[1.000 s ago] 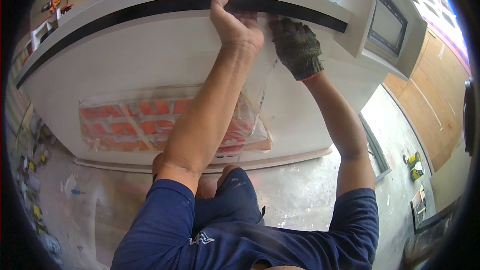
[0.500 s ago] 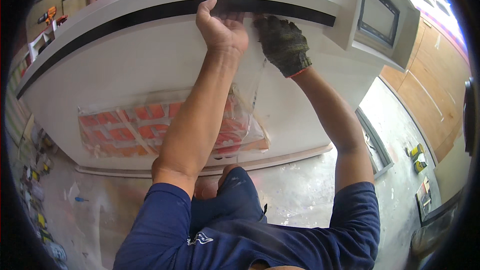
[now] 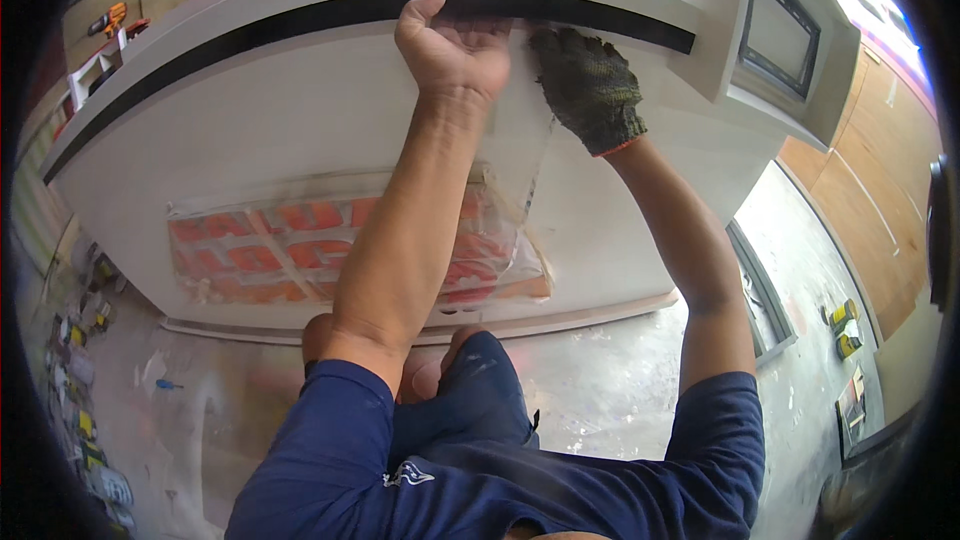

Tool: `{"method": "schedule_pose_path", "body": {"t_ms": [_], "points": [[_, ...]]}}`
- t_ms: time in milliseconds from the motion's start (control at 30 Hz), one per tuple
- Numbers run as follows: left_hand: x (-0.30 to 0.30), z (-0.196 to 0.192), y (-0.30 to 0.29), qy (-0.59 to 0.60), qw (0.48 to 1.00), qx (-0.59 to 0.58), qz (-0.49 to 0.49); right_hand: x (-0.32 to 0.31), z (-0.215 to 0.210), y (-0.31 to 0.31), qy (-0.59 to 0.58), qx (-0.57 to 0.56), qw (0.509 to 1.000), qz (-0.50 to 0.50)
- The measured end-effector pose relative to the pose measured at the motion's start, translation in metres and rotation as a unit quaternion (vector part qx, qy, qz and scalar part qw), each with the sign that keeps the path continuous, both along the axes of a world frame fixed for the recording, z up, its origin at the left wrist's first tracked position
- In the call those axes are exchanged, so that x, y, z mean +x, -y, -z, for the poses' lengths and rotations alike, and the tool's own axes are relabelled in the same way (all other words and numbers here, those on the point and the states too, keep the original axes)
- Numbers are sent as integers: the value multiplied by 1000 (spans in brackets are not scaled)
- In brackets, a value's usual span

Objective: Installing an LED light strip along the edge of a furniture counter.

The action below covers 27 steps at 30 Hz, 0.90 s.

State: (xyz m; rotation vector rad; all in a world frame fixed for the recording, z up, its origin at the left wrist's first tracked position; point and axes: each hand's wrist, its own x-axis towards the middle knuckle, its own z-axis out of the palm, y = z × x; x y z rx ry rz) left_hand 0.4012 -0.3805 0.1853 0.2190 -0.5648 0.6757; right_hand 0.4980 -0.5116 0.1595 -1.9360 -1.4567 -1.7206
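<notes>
Clear plastic film hangs down white panel, top edge at black strip far up, long axis running down toward me. My left hand, bare, fingers curled shut, pinching film's top edge just under strip. My right hand, in dark knit glove, just right of it, fingers pressed flat together on panel over film's right edge. Both hands touch film; left holds it. Below: brick-pattern patch under film, dusty floor near.
</notes>
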Motion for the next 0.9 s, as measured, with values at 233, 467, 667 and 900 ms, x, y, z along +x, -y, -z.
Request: {"method": "schedule_pose_path", "body": {"t_ms": [233, 467, 667, 900], "points": [[-5, -1, -5, -52, 998, -10, -24, 10, 3, -5, 9, -6, 998, 59], [-36, -1, -43, -11, 996, -46, -78, 8, 1, -2, -12, -20, 1000, 21], [-43, -9, -42, 2, 987, -67, -144, 9, -1, 0, 9, -10, 1000, 28], [-2, -5, -2, -20, 994, -40, -100, 10, 0, -2, -6, -29, 1000, 1]]}}
